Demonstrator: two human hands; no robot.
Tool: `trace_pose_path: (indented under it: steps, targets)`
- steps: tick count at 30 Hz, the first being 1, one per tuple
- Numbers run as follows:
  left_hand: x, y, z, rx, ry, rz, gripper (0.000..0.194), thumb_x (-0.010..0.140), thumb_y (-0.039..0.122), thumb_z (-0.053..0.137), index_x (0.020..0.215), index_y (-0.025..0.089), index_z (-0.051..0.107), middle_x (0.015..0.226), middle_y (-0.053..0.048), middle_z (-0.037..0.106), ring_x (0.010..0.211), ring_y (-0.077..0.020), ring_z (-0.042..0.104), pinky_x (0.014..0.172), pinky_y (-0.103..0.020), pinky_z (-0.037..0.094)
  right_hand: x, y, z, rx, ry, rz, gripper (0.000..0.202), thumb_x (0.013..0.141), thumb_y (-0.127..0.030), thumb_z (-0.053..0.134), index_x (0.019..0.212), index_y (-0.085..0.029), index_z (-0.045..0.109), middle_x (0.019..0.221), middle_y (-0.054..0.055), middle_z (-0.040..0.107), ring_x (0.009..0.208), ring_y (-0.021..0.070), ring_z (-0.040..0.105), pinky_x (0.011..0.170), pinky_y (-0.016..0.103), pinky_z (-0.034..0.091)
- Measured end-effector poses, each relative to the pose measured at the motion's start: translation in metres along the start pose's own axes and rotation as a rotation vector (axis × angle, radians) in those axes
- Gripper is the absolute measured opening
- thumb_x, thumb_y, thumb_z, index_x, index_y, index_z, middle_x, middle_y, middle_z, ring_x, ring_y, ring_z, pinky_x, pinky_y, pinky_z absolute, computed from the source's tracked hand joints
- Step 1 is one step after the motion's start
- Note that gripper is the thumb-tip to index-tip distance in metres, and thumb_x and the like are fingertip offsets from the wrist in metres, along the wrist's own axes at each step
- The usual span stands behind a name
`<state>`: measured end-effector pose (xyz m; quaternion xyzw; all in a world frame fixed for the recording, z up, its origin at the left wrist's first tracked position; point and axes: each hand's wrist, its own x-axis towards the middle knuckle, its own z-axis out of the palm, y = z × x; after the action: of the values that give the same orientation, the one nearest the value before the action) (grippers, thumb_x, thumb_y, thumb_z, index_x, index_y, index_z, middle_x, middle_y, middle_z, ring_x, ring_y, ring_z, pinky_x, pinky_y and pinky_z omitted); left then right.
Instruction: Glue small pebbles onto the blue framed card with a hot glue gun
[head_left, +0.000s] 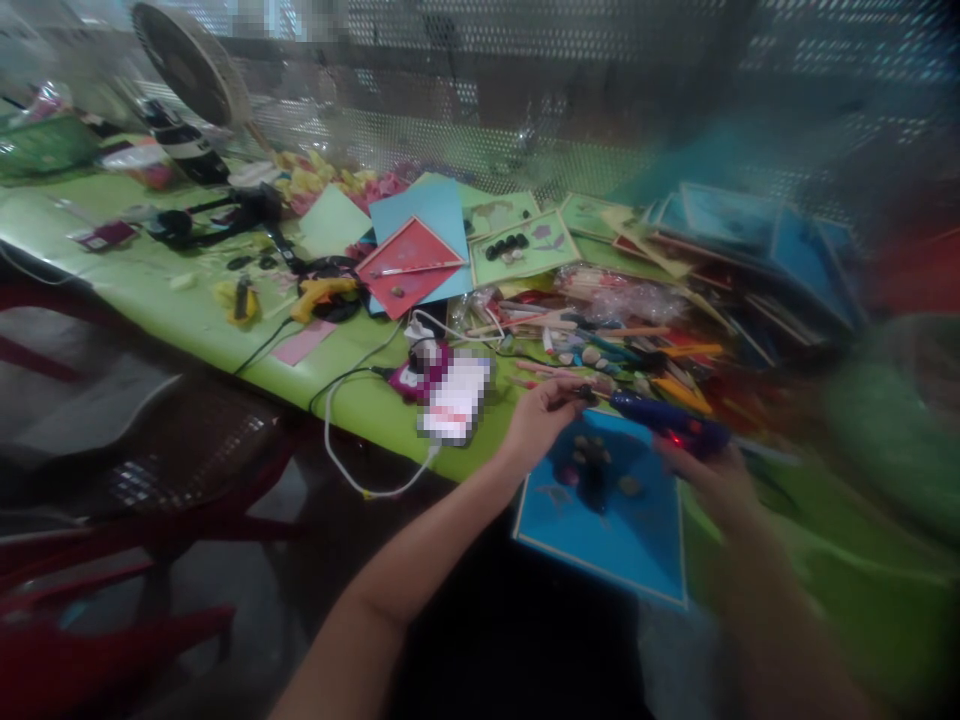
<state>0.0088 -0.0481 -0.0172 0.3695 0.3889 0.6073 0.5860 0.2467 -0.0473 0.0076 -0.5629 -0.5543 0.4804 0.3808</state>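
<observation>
A dark blue glue gun (pixel 671 420) with a small red light is gripped in my right hand (pixel 705 470), its tip pointing left. My left hand (pixel 546 415) is pinched around a small dark piece (pixel 586 391) right at that tip. Below both hands lies a blue board (pixel 615 545) with a light border, over the table's front edge. Several dark and brown pebble-like pieces (pixel 592 470) sit on the board in its upper middle. The picture is blurred, so the held piece's exact shape is unclear.
On the green table (pixel 165 290), a phone (pixel 455 400) with a white cable lies left of my left hand. Pens and sticks (pixel 637 345) spread behind the board. Framed pictures (pixel 525 245), a yellow glue gun (pixel 322 295) and a fan (pixel 191 65) are farther back. Red chairs (pixel 150 650) stand at lower left.
</observation>
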Motion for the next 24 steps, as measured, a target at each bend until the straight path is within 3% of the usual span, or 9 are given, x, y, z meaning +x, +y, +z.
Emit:
trace_pose_path:
  steps: [18, 24]
  targets:
    - [0.0018, 0.0003, -0.0016, 0.011, 0.013, -0.02, 0.037, 0.074, 0.032, 0.086, 0.106, 0.016, 0.077, 0.095, -0.006, 0.078, 0.089, -0.0178, 0.071, 0.083, -0.027, 0.052, -0.0002, 0.0014, 0.0014, -0.001, 0.019, -0.035, 0.039, 0.063, -0.055, 0.091, 0.075, -0.021, 0.076, 0.066, 0.002, 0.07, 0.054, 0.0151, 0.056, 0.047, 0.028, 0.049]
    - [0.0007, 0.0013, -0.0009, 0.002, 0.012, -0.021, 0.036, 0.074, 0.031, 0.086, 0.106, 0.016, 0.077, 0.098, -0.007, 0.078, 0.092, -0.0192, 0.072, 0.086, -0.029, 0.052, -0.002, 0.0001, 0.0015, 0.037, -0.034, -0.04, 0.038, 0.068, -0.054, 0.089, 0.089, -0.023, 0.082, 0.087, 0.005, 0.08, 0.058, 0.0138, 0.058, 0.048, 0.025, 0.047]
